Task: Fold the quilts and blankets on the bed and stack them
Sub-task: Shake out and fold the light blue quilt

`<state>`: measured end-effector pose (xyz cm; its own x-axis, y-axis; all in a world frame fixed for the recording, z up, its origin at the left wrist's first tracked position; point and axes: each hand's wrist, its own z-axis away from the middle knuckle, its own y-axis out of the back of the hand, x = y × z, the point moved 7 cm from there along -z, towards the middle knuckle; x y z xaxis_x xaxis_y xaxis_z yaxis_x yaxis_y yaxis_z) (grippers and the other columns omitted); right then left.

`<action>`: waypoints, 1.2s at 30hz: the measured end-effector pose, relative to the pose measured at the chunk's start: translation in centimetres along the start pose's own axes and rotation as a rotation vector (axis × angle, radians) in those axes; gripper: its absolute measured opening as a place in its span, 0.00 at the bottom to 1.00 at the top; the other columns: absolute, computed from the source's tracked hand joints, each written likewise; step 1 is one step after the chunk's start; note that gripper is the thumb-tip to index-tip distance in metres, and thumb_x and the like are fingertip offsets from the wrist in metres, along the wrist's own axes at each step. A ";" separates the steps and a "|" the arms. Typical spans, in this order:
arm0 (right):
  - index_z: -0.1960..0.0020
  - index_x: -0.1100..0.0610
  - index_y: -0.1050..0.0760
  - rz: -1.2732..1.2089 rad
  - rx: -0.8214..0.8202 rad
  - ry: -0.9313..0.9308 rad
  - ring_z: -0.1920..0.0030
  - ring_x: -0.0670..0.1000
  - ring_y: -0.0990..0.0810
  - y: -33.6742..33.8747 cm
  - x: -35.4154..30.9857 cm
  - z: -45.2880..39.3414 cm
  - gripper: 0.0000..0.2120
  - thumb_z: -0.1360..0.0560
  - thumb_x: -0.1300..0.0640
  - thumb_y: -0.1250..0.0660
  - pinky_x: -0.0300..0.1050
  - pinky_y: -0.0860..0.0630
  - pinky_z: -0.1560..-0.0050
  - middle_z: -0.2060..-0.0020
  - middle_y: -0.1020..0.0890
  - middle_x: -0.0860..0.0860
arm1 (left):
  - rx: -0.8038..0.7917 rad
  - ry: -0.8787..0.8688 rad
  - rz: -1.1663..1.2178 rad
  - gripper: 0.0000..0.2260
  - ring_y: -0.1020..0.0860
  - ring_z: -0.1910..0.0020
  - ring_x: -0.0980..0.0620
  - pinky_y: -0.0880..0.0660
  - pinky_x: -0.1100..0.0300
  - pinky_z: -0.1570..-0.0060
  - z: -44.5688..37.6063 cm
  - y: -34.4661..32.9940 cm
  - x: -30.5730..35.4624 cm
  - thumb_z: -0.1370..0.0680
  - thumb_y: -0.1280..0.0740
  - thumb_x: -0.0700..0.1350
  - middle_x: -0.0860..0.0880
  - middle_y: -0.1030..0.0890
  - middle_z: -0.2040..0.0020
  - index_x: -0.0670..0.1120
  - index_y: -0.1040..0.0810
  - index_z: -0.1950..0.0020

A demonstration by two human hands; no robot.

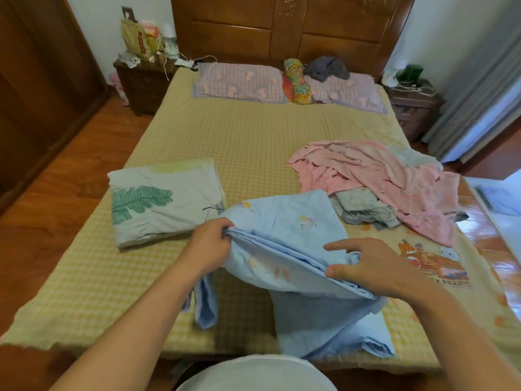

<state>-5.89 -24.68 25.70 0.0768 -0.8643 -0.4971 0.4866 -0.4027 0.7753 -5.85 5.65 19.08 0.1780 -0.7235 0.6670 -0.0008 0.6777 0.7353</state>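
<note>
A light blue blanket [296, 238] with small flower prints lies partly folded near the foot of the bed, its lower part hanging over the edge. My left hand [210, 244] pinches its bunched layered edge on the left. My right hand [369, 266] grips the same layered edge on the right, index finger stretched out. A folded white quilt [163, 204] with a green leaf print lies flat to the left. A crumpled pink blanket [386, 179] lies in a heap at the right, with a grey cloth [363, 210] partly under it.
The bed [248, 142] has a yellow checked sheet and a wooden headboard. Two pillows [239, 83], a colourful bundle and a grey garment [327, 67] lie at the head. Nightstands [143, 83] stand on both sides. Wooden floor surrounds the bed; curtains hang at the right.
</note>
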 end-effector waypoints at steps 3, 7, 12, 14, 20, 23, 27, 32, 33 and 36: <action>0.57 0.40 0.15 -0.131 -0.016 0.004 0.58 0.40 0.21 0.7 -0.6 -0.3 0.07 0.28 0.39 0.29 0.40 0.26 0.53 0.57 0.18 0.38 | -0.201 0.055 -0.129 0.06 0.25 0.59 0.48 0.34 0.58 0.65 -0.5 -1.0 -0.1 0.24 0.37 0.42 0.52 0.26 0.64 0.49 0.29 0.62; 0.57 0.53 0.15 -0.002 0.443 -0.225 0.57 0.57 0.18 4.2 3.4 -1.0 0.16 0.22 0.44 0.36 0.47 0.26 0.59 0.61 0.16 0.58 | -0.686 -0.049 -0.136 0.08 0.31 0.65 0.56 0.33 0.57 0.60 2.9 -3.6 1.9 0.24 0.37 0.46 0.53 0.29 0.65 0.46 0.31 0.62; 0.33 0.39 0.24 0.097 0.188 0.178 0.38 0.41 0.24 1.0 -3.5 -1.3 0.28 0.31 0.34 0.30 0.41 0.29 0.35 0.38 0.22 0.36 | -0.743 -0.306 -0.099 0.10 0.24 0.54 0.64 0.28 0.65 0.48 6.0 -6.2 6.7 0.19 0.38 0.45 0.59 0.18 0.52 0.53 0.17 0.45; 0.23 0.36 0.41 0.238 -0.135 0.258 0.39 0.43 0.24 -3.9 -6.0 -1.3 0.45 0.36 0.30 0.28 0.43 0.27 0.37 0.38 0.23 0.38 | -0.536 -0.405 -0.141 0.09 0.22 0.53 0.61 0.26 0.61 0.50 5.7 -6.0 8.7 0.18 0.36 0.48 0.59 0.16 0.51 0.57 0.18 0.42; 0.44 0.42 0.26 0.213 -0.247 0.148 0.53 0.51 0.21 -7.7 -4.9 -2.2 0.16 0.29 0.40 0.31 0.50 0.23 0.52 0.54 0.18 0.48 | -0.124 -0.263 0.169 0.11 0.23 0.60 0.54 0.27 0.59 0.60 5.5 -4.0 8.8 0.25 0.26 0.50 0.53 0.21 0.61 0.54 0.29 0.55; 0.64 0.50 0.27 0.246 -0.027 0.126 0.61 0.52 0.24 -5.6 -3.6 -1.9 0.09 0.26 0.50 0.36 0.50 0.30 0.62 0.66 0.22 0.48 | -0.146 -0.147 0.604 0.09 0.19 0.55 0.55 0.25 0.65 0.53 5.7 -4.3 6.7 0.25 0.24 0.47 0.52 0.18 0.57 0.54 0.23 0.51; 0.67 0.46 0.29 0.104 0.199 0.058 0.62 0.52 0.27 -0.2 -2.4 -1.3 0.11 0.28 0.59 0.36 0.44 0.34 0.68 0.64 0.20 0.49 | 0.031 0.053 0.740 0.07 0.22 0.41 0.56 0.27 0.54 0.38 6.3 -5.9 0.1 0.19 0.32 0.51 0.53 0.21 0.43 0.58 0.23 0.41; 0.70 0.54 0.38 0.097 0.297 0.034 0.70 0.54 0.32 3.4 -4.0 -2.3 0.14 0.30 0.60 0.36 0.50 0.39 0.68 0.75 0.30 0.53 | -0.131 0.055 0.424 0.27 0.36 0.32 0.66 0.38 0.62 0.30 8.7 -10.0 -1.6 0.23 0.29 0.55 0.63 0.37 0.32 0.63 0.39 0.28; 0.70 0.54 0.38 0.120 0.308 0.027 0.70 0.55 0.32 3.8 -4.4 -2.6 0.14 0.30 0.60 0.37 0.49 0.39 0.68 0.75 0.30 0.53 | -0.142 0.044 0.362 0.28 0.37 0.32 0.65 0.38 0.63 0.31 8.8 -10.7 -1.4 0.22 0.30 0.56 0.63 0.39 0.32 0.62 0.41 0.28; 0.70 0.55 0.37 0.168 0.329 0.054 0.70 0.56 0.30 5.0 -6.4 -3.6 0.12 0.31 0.59 0.37 0.48 0.38 0.69 0.74 0.28 0.53 | 0.009 0.063 0.250 0.20 0.33 0.37 0.56 0.33 0.62 0.38 8.1 -10.7 -1.7 0.22 0.30 0.55 0.57 0.36 0.39 0.56 0.38 0.38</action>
<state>-0.84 -20.05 31.35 0.1817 -0.9128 -0.3657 0.1578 -0.3400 0.9271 -14.09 -1.43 11.00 0.2322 -0.5235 0.8198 -0.0616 0.8332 0.5496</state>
